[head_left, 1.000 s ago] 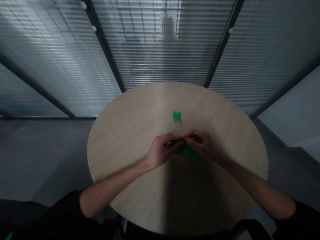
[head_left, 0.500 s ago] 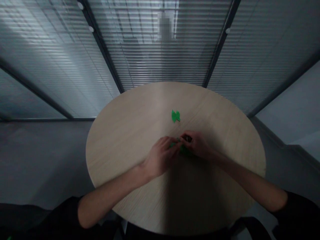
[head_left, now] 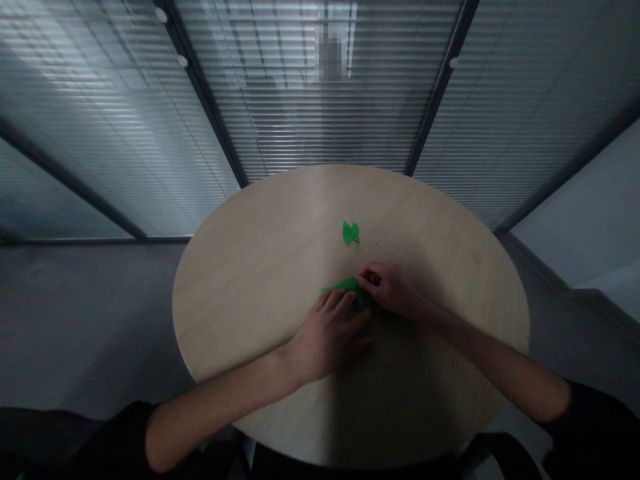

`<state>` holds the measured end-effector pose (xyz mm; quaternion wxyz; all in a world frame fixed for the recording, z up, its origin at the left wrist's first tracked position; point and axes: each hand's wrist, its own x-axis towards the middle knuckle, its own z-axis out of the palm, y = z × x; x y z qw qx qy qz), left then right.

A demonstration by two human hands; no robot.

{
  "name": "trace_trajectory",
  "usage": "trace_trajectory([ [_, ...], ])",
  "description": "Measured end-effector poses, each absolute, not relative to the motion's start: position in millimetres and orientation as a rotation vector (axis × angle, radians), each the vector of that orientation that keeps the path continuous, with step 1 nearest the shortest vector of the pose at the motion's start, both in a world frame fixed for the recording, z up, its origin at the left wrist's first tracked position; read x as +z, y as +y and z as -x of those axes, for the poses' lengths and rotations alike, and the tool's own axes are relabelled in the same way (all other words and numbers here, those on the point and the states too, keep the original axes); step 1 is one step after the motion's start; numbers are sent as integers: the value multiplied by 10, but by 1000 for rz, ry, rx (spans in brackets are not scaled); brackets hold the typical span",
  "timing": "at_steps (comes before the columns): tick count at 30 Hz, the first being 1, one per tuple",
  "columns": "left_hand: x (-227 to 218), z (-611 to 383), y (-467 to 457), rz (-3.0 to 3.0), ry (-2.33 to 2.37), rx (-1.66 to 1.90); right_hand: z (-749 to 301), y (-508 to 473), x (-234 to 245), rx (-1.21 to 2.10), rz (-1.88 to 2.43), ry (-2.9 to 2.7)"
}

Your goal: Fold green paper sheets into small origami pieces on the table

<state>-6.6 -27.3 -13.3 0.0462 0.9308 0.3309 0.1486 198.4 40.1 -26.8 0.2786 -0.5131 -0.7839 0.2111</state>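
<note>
A flat green piece, thin like paper, lies on the table with a narrow point toward the left. My left hand rests on its lower part, fingers stretched out and lying flat. At the right end of the green piece, my right hand is closed with thumb and index finger pinched together. Something small and dark shows inside its curled fingers, too dim to name. The right part of the green piece is hidden under both hands. Farther off lies a small green cut-out with two leaf-like lobes, apart from my hands.
The round light wood table bears everything. Behind it stand glass partitions with blinds and dark frames. A white wall is at the right. A dark curved chair part shows below the near edge.
My left hand has moved down and spread flat, uncovering more of the green piece. My right hand keeps its pinch in nearly the same place. The small cut-out has stayed put.
</note>
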Motion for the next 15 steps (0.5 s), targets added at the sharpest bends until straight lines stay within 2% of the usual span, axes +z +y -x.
trace_trajectory([
  [15, -85, 86, -373, -2824, 1074, 367, -1980, 396, -250, 603, 1365, -2081],
])
